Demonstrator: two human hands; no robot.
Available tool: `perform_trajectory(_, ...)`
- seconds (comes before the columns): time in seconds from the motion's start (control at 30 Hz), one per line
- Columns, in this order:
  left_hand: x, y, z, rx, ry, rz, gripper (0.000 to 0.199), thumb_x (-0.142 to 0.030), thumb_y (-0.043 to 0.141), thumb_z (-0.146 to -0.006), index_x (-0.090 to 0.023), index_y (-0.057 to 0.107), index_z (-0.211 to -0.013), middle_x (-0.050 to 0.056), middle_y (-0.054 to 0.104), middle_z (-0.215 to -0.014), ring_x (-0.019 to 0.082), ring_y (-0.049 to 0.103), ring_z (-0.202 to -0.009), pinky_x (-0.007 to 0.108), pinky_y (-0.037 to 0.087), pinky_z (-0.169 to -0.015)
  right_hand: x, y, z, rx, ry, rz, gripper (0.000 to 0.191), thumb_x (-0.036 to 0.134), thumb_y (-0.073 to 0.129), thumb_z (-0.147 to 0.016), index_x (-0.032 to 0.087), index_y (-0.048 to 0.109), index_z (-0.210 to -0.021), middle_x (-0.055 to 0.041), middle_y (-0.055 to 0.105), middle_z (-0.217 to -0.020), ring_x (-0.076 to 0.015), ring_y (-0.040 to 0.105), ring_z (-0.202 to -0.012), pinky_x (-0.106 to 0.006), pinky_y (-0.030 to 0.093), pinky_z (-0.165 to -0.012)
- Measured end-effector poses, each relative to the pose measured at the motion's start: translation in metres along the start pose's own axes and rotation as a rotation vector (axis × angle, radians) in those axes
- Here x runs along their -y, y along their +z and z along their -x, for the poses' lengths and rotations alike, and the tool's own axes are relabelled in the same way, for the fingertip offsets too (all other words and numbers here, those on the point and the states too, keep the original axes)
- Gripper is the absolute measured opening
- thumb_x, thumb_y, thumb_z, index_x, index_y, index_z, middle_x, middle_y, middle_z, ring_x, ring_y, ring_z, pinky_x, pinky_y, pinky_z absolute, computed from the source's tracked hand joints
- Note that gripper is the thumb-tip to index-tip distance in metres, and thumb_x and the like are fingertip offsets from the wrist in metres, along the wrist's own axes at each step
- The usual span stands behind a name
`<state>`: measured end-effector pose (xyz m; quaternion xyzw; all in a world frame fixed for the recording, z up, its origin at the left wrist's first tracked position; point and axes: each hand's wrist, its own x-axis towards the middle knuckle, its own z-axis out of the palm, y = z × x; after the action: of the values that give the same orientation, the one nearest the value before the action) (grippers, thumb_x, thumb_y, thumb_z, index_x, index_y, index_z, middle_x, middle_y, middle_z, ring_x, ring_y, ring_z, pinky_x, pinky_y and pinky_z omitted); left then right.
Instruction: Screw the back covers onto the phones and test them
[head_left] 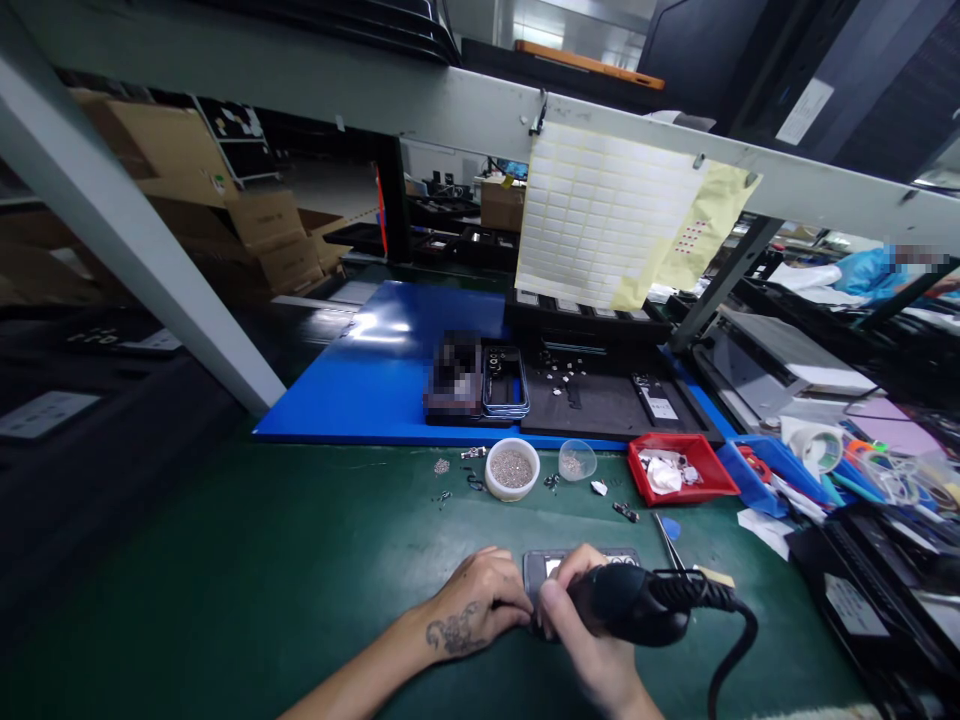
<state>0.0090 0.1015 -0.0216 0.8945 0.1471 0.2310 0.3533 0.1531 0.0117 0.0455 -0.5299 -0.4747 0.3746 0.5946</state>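
on green bench (247, 560), left hand (486, 598) curled at phone (535, 568), right hand (577, 620) gripping black tool (634, 606)

No legible text
Lettering too small or blurred to be read is borne by white labels: on a black case (885, 90) at two o'clock, a black tray (814, 555) at four and a dark surface (112, 400) at nine.

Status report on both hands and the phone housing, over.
Right hand gripping black corded tool. Left hand at left edge of phone housing. Housing partly hidden by right hand and tool.
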Motion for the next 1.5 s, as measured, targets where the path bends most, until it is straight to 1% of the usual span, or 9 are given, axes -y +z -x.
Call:
perform_trajectory(0.33,0.003,0.002,0.002,0.008,-0.001,-0.024,0.022,-0.031,0.056,-0.088,-0.023,0.070,-0.074,0.000,0.067,-0.072,0.016,0.055,-0.069,0.030,0.036,-0.065,0.003,-0.002,0.001,-0.002,0.008,0.024,0.021,0.036,0.065,-0.081,0.024,0.051,-0.072,0.0051,0.052,-0.052,-0.0160,0.051,-0.049,-0.027,0.045,-0.049)
perform_trajectory(0.6,0.004,0.001,0.001,0.043,-0.043,0.017,0.008,-0.030,0.066,-0.084,-0.027,0.073,-0.082,-0.001,0.069,-0.075,0.017,0.058,-0.074,0.031,0.036,-0.071,0.002,-0.006,0.000,0.006,0.010,-0.035,0.020,0.036,0.061,-0.086,0.023,0.049,-0.075,0.0057,0.052,-0.054,-0.0139,0.051,-0.048,-0.027,0.043,-0.050)
perform_trajectory(0.83,0.000,-0.001,0.001,0.011,-0.050,0.058,0.007,-0.028,0.068,-0.081,-0.023,0.073,-0.083,0.000,0.072,-0.078,0.018,0.061,-0.073,0.032,0.037,-0.070,0.006,-0.005,-0.005,-0.021,-0.009,-0.198,0.020,0.034,0.060,-0.088,0.022,0.047,-0.078,0.0069,0.051,-0.054,-0.0116,0.050,-0.047,-0.026,0.040,-0.050)
perform_trajectory(1.03,-0.003,-0.003,-0.001,-0.010,-0.036,0.093,0.010,-0.023,0.063,-0.084,-0.020,0.073,-0.083,0.003,0.072,-0.078,0.018,0.060,-0.072,0.032,0.041,-0.073,0.008,-0.003,-0.009,-0.042,-0.041,-0.318,0.017,0.030,0.059,-0.089,0.022,0.048,-0.079,0.0066,0.052,-0.054,-0.0113,0.049,-0.049,-0.026,0.040,-0.051)
perform_trajectory(1.17,-0.006,-0.003,0.000,-0.062,-0.076,0.108,0.012,-0.021,0.062,-0.085,-0.020,0.074,-0.085,0.004,0.071,-0.077,0.018,0.058,-0.070,0.030,0.044,-0.069,0.011,-0.032,-0.007,-0.112,-0.101,-0.468,0.016,0.025,0.057,-0.090,0.021,0.049,-0.077,0.0061,0.049,-0.053,-0.0109,0.048,-0.047,-0.026,0.041,-0.051)
perform_trajectory(1.3,-0.012,-0.012,-0.010,-0.198,-0.105,0.047,0.016,-0.019,0.058,-0.087,-0.019,0.073,-0.091,0.005,0.070,-0.079,0.019,0.060,-0.073,0.028,0.047,-0.066,-0.002,-0.090,0.010,-0.140,-0.009,-0.626,0.016,0.023,0.058,-0.087,0.020,0.053,-0.073,0.0069,0.043,-0.049,-0.0088,0.042,-0.040,-0.024,0.040,-0.046)
perform_trajectory(1.4,-0.017,-0.029,-0.042,-0.238,-0.068,-0.166,0.017,-0.015,0.056,-0.088,-0.017,0.072,-0.092,0.005,0.070,-0.082,0.019,0.060,-0.076,0.029,0.048,-0.070,-0.027,-0.131,0.032,-0.138,0.148,-0.769,0.014,0.027,0.056,-0.087,0.021,0.055,-0.075,0.0086,0.035,-0.047,-0.0070,0.031,-0.037,-0.021,0.037,-0.042)
perform_trajectory(1.43,-0.017,-0.034,-0.057,-0.239,-0.063,-0.278,0.016,-0.015,0.056,-0.088,-0.017,0.072,-0.091,0.005,0.070,-0.082,0.018,0.059,-0.076,0.029,0.048,-0.071,-0.035,-0.141,0.039,-0.140,0.179,-0.817,0.016,0.029,0.055,-0.087,0.021,0.055,-0.073,0.0092,0.031,-0.047,-0.0065,0.026,-0.037,-0.020,0.036,-0.041)
perform_trajectory(1.5,-0.014,-0.043,-0.093,-0.226,-0.059,-0.353,0.016,-0.016,0.056,-0.088,-0.017,0.071,-0.091,0.005,0.071,-0.085,0.020,0.058,-0.079,0.031,0.047,-0.075,-0.051,-0.155,0.049,-0.156,0.234,-0.914,0.019,0.031,0.054,-0.088,0.021,0.055,-0.072,0.0103,0.025,-0.048,-0.0059,0.017,-0.037,-0.019,0.033,-0.039)
